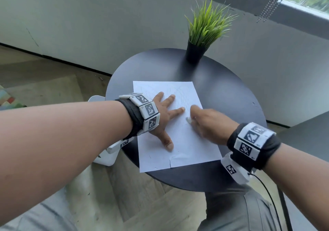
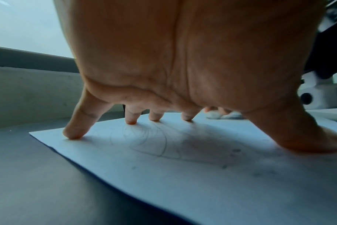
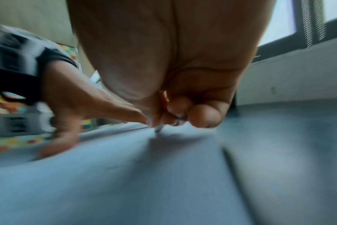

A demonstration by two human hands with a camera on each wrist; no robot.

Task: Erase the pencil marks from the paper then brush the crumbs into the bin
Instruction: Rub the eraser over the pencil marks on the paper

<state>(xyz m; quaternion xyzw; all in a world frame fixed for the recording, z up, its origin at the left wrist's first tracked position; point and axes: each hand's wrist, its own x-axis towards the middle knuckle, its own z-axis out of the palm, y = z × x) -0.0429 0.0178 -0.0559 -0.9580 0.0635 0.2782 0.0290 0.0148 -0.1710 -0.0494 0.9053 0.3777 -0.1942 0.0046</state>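
Observation:
A white sheet of paper [image 1: 185, 141] with faint pencil scribbles [image 1: 179, 95] lies on the round dark table [image 1: 231, 92]. My left hand [image 1: 165, 117] presses it flat with spread, straight fingers [image 2: 73, 132], and the scribbles [image 2: 154, 143] run beneath the palm. My right hand [image 1: 204, 122] pinches a small white eraser [image 1: 189, 119] and holds its tip on the paper just right of the left hand. The right wrist view is blurred; the eraser [image 3: 160, 128] pokes out below curled fingers. In the left wrist view the eraser [image 2: 223, 115] shows beyond my fingers. The paper's near edge has a small tear [image 1: 170, 162].
A potted green grass plant [image 1: 201, 35] stands at the table's far edge. A white bin [image 1: 105, 152] sits on the floor left of the table, mostly hidden by my left forearm. Wall and window lie beyond. My knees are below the table's near edge.

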